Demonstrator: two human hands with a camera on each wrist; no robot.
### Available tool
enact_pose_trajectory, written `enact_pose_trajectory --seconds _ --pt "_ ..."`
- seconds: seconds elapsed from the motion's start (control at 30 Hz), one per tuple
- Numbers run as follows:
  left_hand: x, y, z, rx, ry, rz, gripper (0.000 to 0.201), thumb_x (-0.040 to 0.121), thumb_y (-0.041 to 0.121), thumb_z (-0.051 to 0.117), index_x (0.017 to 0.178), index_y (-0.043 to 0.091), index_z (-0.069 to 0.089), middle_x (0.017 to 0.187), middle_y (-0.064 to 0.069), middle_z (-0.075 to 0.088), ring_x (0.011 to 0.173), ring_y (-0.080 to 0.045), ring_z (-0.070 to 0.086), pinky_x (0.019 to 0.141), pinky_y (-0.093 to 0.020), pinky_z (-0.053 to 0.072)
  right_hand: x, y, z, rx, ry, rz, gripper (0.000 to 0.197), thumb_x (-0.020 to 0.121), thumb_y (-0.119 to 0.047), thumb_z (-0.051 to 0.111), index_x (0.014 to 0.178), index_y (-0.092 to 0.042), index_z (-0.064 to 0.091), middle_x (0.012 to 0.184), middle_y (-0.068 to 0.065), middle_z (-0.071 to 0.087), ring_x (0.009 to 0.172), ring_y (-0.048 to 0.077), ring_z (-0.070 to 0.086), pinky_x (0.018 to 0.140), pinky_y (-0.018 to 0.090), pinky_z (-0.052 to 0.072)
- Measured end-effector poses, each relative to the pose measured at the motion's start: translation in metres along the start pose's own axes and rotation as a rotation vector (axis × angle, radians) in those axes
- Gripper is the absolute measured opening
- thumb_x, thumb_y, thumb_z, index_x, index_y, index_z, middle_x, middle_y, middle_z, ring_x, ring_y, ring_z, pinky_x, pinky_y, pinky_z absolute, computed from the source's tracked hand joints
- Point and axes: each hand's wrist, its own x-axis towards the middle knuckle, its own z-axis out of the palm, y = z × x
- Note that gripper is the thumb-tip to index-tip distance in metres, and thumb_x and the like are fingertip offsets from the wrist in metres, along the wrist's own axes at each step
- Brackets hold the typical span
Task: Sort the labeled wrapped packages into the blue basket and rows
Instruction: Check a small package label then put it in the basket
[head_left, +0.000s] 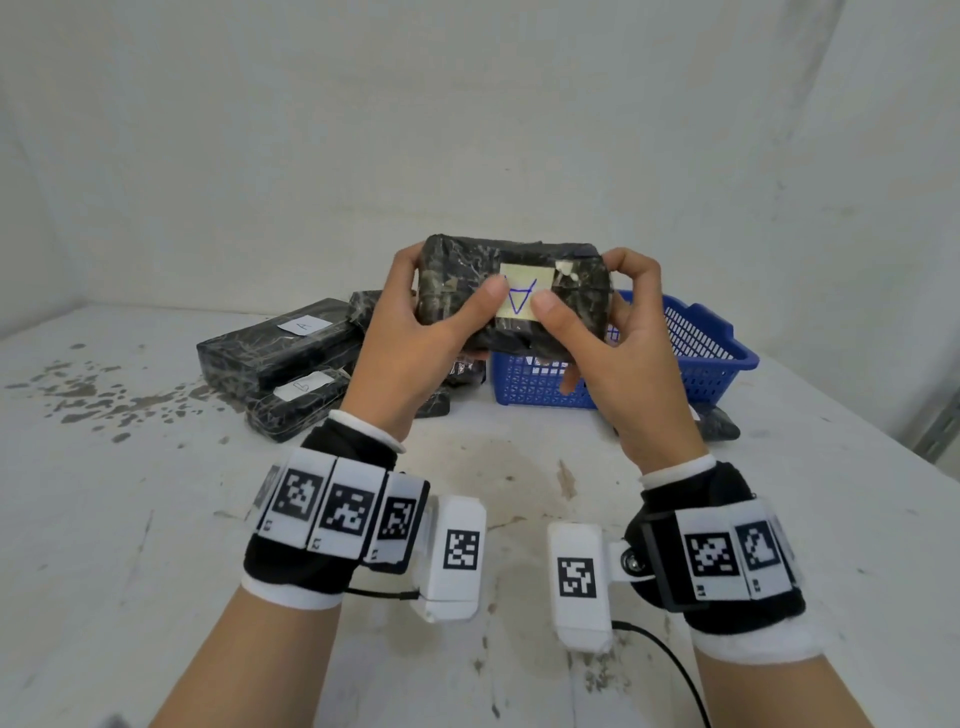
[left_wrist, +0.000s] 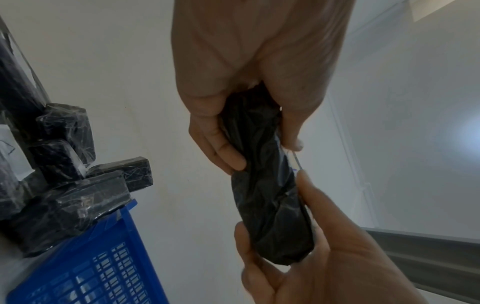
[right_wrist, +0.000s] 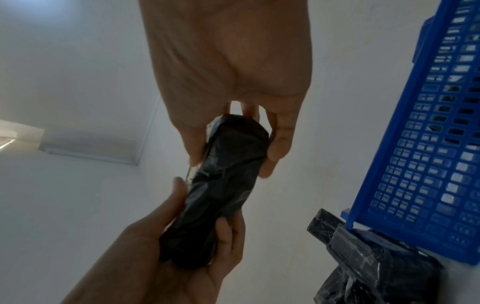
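Wrist bands with black-and-white square tag markers sit closest in the head view, one on each forearm, white camera pods hanging inboard, thin black cables trailing off them. Left hand and right hand both clamp one black wrapped package, raised off the white table at centre frame. Thumbs pressed on its front face, fingers curled behind; the wrist views confirm this, left hand and right hand each pinching an end of the package.

Yellowish sticky label on the package front, blue handwritten mark reading like an upside-down "A" (triangle pointing down with a bar). Both thumbs touch the label's edges. Torn bit of pale tape just beside it at 1 o'clock.

Blue basket, perforated plastic, on the table at 3 o'clock of the held package and behind the right hand; contents hard to tell, something white shows through the mesh.

Pile of black wrapped packages at 9 o'clock of the held one, touching each other, some stacked. One has a white label reading "A"; a lower one has a white label, writing not legible. Another dark package lies on the table just at 5 o'clock of the basket.

Table surface is stained, dark speckles at 9 o'clock.
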Motion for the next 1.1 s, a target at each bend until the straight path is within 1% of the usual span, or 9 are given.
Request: enact_pose_trajectory --seconds 0.17,0.23,0.4,0.53,0.6,0.7,0.87,1.0,1.1 --pt "-0.002 0.005 -0.002 0.044 0.007 -0.039 0.055 0.077 0.045 0.072 0.121 0.021 0.05 0.107 -0.007 0.07 0.081 -0.024 0.073 0.049 -0.028 0.053 -0.002 -0.003 0.002 0.008 -0.023 0.027 0.038 0.086 -0.037 0.072 0.107 -0.034 0.04 0.108 0.005 0.072 0.069 0.02 0.073 0.039 0.021 0.043" --pt "-0.001 0.005 -0.002 0.029 0.02 -0.073 0.054 0.078 0.049 0.069 0.118 0.014 0.054 0.104 -0.008 0.072 0.081 -0.023 0.073 0.053 -0.029 0.055 -0.001 -0.002 0.001 0.035 -0.03 0.042 0.035 0.084 -0.046 0.067 0.105 -0.034 0.041 0.109 0.009 0.072 0.073 0.021 0.074 0.041 0.025 0.046" --pt "0.004 0.001 -0.006 -0.076 0.01 -0.067 0.03 0.09 0.024 0.068 0.117 0.016 0.061 0.11 -0.01 0.072 0.099 -0.029 0.07 0.078 -0.044 0.06 0.002 0.002 -0.002 0.11 -0.052 0.053 0.02 0.096 -0.026 0.062 0.094 -0.023 0.042 0.101 0.009 0.072 0.087 0.018 0.075 0.059 0.029 0.057" --pt "0.004 0.001 -0.004 -0.108 0.046 -0.028 0.067 0.071 0.04 0.079 0.13 0.03 0.049 0.124 -0.007 0.065 0.112 -0.026 0.065 0.098 -0.046 0.05 0.004 0.005 -0.002 0.106 -0.024 0.052 0.02 0.095 -0.023 0.065 0.098 -0.024 0.046 0.104 0.014 0.072 0.091 0.022 0.075 0.072 0.039 0.061" --pt "0.002 0.002 -0.001 -0.131 0.096 -0.041 0.074 0.065 0.046 0.08 0.126 0.017 0.048 0.118 -0.012 0.067 0.103 -0.026 0.069 0.096 -0.047 0.052 0.005 0.005 -0.003 0.112 -0.009 0.06 0.021 0.098 -0.022 0.062 0.114 -0.03 0.051 0.103 0.012 0.072 0.094 0.022 0.074 0.077 0.043 0.062" --pt "0.001 0.002 0.001 -0.119 0.106 -0.001 0.047 0.083 0.026 0.074 0.12 0.007 0.052 0.102 -0.011 0.07 0.092 -0.026 0.071 0.089 -0.046 0.056 0.004 0.002 -0.003 0.068 -0.034 0.059 0.027 0.1 -0.027 0.057 0.127 -0.028 0.06 0.098 -0.001 0.072 0.094 0.011 0.071 0.079 0.035 0.06" --pt "-0.001 0.004 0.003 -0.019 0.048 0.062 0.041 0.087 0.024 0.068 0.126 0.017 0.055 0.104 -0.005 0.072 0.092 -0.017 0.071 0.078 -0.033 0.058 0.001 0.003 0.003 -0.035 -0.118 0.017 0.031 0.096 -0.033 0.06 0.121 -0.017 0.069 0.104 0.0 0.077 0.095 0.009 0.072 0.079 0.023 0.057" --pt "-0.001 0.003 0.003 -0.028 0.066 0.051 0.043 0.086 0.025 0.068 0.123 0.009 0.051 0.098 -0.002 0.074 0.082 -0.013 0.07 0.076 -0.031 0.055 0.003 0.007 0.0 -0.125 -0.082 -0.026 0.019 0.099 -0.031 0.06 0.109 -0.02 0.072 0.101 -0.002 0.077 0.096 0.016 0.071 0.091 0.04 0.058" --pt "-0.002 0.002 0.004 0.027 0.019 0.08 0.03 0.087 0.021 0.069 0.112 0.019 0.053 0.097 -0.002 0.075 0.086 -0.016 0.071 0.081 -0.039 0.057 0.003 0.01 0.0 -0.149 -0.063 -0.082 0.028 0.097 -0.031 0.064 0.125 -0.031 0.063 0.101 -0.005 0.077 0.093 0.033 0.068 0.093 0.05 0.055"
